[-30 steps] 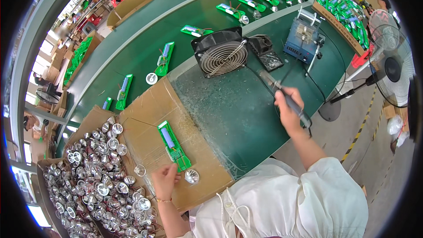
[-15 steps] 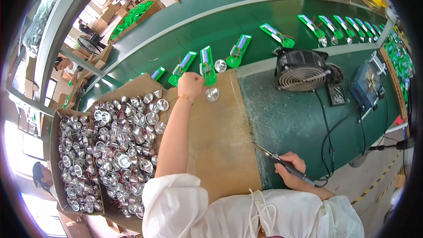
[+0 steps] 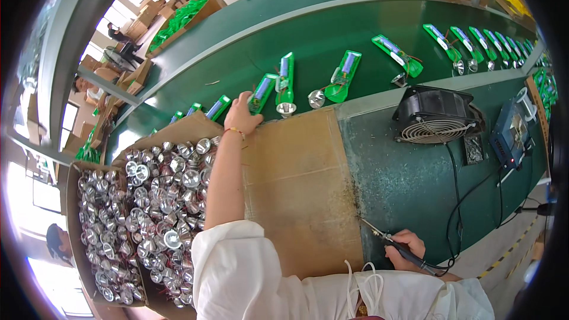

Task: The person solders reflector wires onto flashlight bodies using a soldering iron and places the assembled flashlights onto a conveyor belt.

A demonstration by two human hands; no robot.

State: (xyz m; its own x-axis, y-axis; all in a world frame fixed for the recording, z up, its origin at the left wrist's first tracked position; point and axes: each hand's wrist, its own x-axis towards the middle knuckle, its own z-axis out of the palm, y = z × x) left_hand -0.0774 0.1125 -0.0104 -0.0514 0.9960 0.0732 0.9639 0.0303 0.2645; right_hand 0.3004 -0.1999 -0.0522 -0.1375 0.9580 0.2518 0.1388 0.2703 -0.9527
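Observation:
My left hand reaches to the far edge of the bench, thumb and fingers apart around the lower end of a green plastic housing carrying a blue cylinder and wires. The fingertips partly hide that end, and I cannot make out a firm grip. Just right of it lies another green housing, with a silver reflector cup at its near end. Low on the right, my right hand is closed around the dark handle of a soldering iron. Its metal tip points up and left, over the cardboard's right edge.
Cardboard boxes of silver reflector cups stand left of a flat cardboard sheet. More green housings lie along the green belt. At right are a black fan, a blue soldering station and a trailing cable. People sit at far left.
My left hand has moved from the housing with the reflector to the one on its left, its fingers spreading. That reflector now sits against its housing's end. The right hand still holds the iron.

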